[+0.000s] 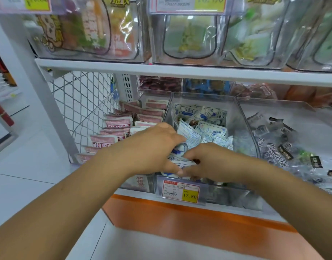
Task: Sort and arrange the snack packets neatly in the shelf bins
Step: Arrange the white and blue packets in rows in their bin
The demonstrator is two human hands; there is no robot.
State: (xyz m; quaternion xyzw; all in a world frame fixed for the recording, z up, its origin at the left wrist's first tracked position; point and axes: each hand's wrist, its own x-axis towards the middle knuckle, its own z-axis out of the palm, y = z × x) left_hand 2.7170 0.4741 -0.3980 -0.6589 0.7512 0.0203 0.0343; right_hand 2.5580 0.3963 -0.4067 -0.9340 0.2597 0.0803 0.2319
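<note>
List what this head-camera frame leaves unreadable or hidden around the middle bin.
- Fingertips of the left hand and right hand: buried among the blue-and-white packets, so their grip is unclear.
- Front packets in the middle bin: covered by both hands.
- Price label: only 17.80 reads; the small print is too fine.
- Upper price tags: cut off by the top edge.
- Dark packets: blurred behind the glossy clear bin wall.

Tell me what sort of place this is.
Most likely a shop's snack aisle. Clear plastic bins sit on white shelving, a red-and-yellow price label reading 17.80 hangs on the bin front, and both hands, left hand and right hand, reach into loose blue-and-white snack packets.
</note>
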